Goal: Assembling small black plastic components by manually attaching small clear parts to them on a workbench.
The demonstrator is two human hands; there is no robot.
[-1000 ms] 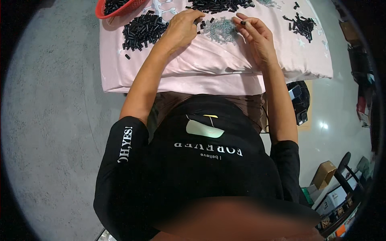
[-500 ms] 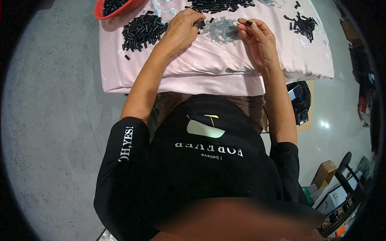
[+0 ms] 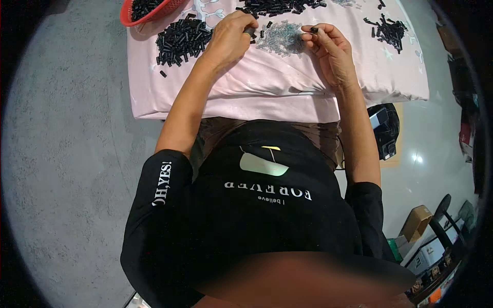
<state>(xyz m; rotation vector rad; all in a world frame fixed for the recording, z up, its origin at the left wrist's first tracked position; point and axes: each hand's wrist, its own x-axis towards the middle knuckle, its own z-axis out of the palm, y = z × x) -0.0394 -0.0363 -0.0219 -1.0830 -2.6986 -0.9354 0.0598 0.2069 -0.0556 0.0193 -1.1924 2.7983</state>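
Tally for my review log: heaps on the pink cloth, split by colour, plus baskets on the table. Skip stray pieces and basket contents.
Black heaps: 3 (left, top middle, right)
Greyish heaps: 2 (one cut off by the top edge)
Red basket: 1
Total: 6

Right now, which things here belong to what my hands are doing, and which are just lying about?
Likely in use:
black piece in your right hand
clear pile
black piles
red basket

Likely just lying about:
cardboard box
dark bundle
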